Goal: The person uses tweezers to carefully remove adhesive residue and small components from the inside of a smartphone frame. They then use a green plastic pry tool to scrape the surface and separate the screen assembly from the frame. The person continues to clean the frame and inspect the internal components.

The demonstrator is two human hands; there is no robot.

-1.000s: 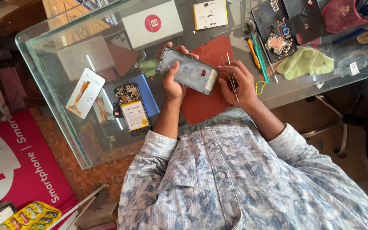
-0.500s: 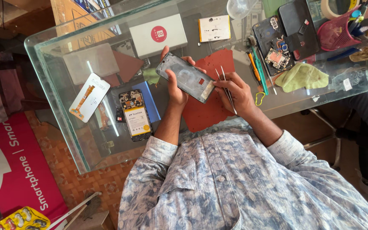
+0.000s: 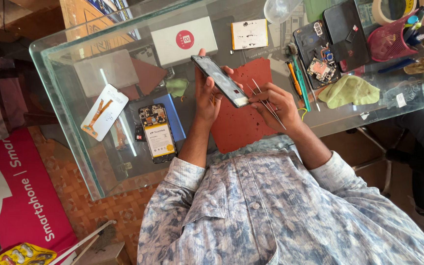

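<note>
The dark phone frame [image 3: 220, 81] sits tilted above the red mat [image 3: 241, 118], gripped edge-on in your left hand [image 3: 206, 95]; your right hand [image 3: 276, 103] pinches thin metal tweezers [image 3: 266, 104], fingers touching the frame's lower end; an opened phone [image 3: 158, 133] lies to the left on the glass counter [image 3: 74, 132]; a green cloth [image 3: 349, 92] lies well right.

left hand [image 3: 206, 95] gripping, right hand [image 3: 276, 104] pinching

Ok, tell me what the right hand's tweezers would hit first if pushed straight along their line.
Likely the phone frame in the left hand: the tweezers in the right hand point at its lower end, tips nearly touching, though depth is unclear.
</note>
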